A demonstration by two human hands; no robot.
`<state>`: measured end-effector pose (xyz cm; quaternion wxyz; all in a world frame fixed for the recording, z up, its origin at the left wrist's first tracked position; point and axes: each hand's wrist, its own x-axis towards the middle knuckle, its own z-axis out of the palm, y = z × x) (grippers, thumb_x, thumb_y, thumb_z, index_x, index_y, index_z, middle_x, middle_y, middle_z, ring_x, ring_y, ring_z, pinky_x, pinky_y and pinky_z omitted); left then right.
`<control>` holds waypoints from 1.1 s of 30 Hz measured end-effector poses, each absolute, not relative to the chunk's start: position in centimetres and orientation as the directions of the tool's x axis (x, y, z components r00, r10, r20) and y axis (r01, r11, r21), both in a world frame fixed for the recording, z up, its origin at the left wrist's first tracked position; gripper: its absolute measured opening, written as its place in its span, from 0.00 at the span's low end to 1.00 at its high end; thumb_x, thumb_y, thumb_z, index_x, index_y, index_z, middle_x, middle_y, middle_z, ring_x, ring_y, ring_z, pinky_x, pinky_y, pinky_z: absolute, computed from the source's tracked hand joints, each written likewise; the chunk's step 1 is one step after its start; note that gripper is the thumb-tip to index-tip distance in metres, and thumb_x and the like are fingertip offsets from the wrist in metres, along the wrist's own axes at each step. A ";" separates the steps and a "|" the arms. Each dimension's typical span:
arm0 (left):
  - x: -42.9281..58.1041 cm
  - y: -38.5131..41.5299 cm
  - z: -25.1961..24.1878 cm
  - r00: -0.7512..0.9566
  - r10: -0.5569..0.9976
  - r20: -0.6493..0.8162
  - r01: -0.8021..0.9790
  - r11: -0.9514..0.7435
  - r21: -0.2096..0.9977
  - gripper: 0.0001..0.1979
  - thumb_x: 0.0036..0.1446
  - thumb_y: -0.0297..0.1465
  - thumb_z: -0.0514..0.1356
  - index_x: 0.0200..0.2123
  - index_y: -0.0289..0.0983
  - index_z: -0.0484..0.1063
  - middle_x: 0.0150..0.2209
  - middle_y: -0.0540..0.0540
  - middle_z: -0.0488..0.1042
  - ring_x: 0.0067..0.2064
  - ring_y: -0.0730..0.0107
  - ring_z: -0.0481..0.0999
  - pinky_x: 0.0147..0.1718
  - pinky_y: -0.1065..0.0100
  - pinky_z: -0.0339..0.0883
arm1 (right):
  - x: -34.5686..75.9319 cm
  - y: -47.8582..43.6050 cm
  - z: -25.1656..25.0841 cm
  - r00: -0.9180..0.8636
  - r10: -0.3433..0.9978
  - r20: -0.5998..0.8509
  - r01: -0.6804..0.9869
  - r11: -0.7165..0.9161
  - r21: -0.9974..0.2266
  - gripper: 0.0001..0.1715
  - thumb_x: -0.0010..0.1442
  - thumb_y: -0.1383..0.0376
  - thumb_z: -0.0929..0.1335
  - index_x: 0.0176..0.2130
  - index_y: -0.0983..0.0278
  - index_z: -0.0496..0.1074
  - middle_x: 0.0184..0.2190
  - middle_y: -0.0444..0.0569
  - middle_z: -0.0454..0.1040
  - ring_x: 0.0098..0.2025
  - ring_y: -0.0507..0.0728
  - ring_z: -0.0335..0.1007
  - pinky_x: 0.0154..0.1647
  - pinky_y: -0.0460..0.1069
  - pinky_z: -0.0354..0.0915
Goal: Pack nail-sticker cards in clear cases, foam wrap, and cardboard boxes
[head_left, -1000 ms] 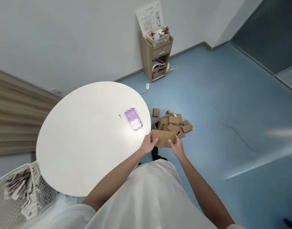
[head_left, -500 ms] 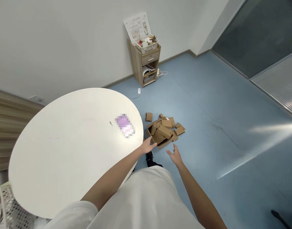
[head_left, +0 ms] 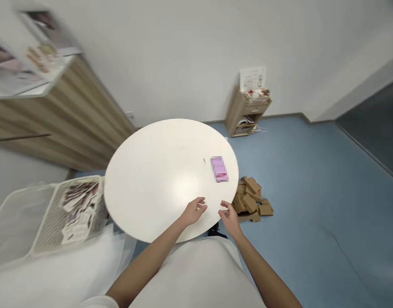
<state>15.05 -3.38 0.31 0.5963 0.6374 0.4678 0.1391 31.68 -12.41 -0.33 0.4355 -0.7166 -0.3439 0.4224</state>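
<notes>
Cardboard boxes (head_left: 251, 199), small and brown, heaped on the blue floor (head_left: 311, 192) just right of the round white tabletop (head_left: 161, 179), below its right edge; neither hand touching them.

Far left: white mesh basket (head_left: 39, 222) holding printed packets, beside the tabletop's left edge, on something white. Behind it, wood-panelled counter (head_left: 64, 124) running along the wall, blurred.

Over the tabletop's near edge: left hand (head_left: 193, 211), empty, fingers loosely curled, thumb apart from them, hovering close above the white surface; contact not clear. Just to the right, at the near-right edge and partly past it: right hand (head_left: 229, 214), also empty, fingers bent and slightly spread, gripping nothing. Hands near each other, not touching.

On the tabletop, toward the right edge: pixelated purple patch (head_left: 219, 169), with a tiny dark speck (head_left: 204, 161) just left of it.

Farther back and to the right, against the white wall: small wooden cabinet (head_left: 246, 114), a basket of mixed items and a printed sheet on top.
</notes>
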 end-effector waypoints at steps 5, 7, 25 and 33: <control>7.7 -3.9 1.1 0.286 0.890 -0.357 0.359 0.246 0.900 0.22 0.51 0.41 0.54 0.48 0.37 0.63 0.45 0.41 0.69 0.42 0.66 0.70 0.41 0.64 0.64 | 25.7 -10.1 0.5 0.184 0.925 -0.331 0.131 -0.357 -0.925 0.21 0.50 0.56 0.64 0.43 0.64 0.66 0.38 0.52 0.71 0.33 0.54 0.69 0.39 0.52 0.66; 5.0 -4.4 1.0 0.205 0.910 -0.361 0.333 0.282 0.899 0.22 0.50 0.41 0.55 0.47 0.37 0.64 0.45 0.41 0.69 0.42 0.66 0.71 0.40 0.64 0.64 | 23.6 -9.4 0.6 0.092 0.931 -0.352 0.143 -0.362 -0.921 0.21 0.49 0.55 0.65 0.41 0.63 0.67 0.36 0.51 0.72 0.33 0.54 0.69 0.39 0.52 0.66; -3.2 -14.5 -0.9 -0.357 0.752 -0.554 -0.010 0.590 0.807 0.25 0.47 0.44 0.56 0.46 0.35 0.65 0.44 0.41 0.69 0.41 0.65 0.71 0.40 0.66 0.64 | 17.5 -4.3 -2.6 -0.454 0.743 -0.492 0.406 -0.318 -0.856 0.20 0.46 0.53 0.66 0.36 0.62 0.70 0.34 0.50 0.73 0.31 0.57 0.70 0.38 0.55 0.66; -8.7 -16.5 0.1 -0.442 0.761 -0.476 -0.014 0.524 0.851 0.27 0.48 0.45 0.55 0.48 0.34 0.63 0.45 0.39 0.68 0.42 0.63 0.71 0.37 0.66 0.65 | 10.4 -2.9 -0.7 -0.568 0.686 -0.455 0.431 -0.223 -0.874 0.19 0.47 0.54 0.66 0.37 0.63 0.70 0.34 0.50 0.72 0.32 0.56 0.70 0.36 0.53 0.66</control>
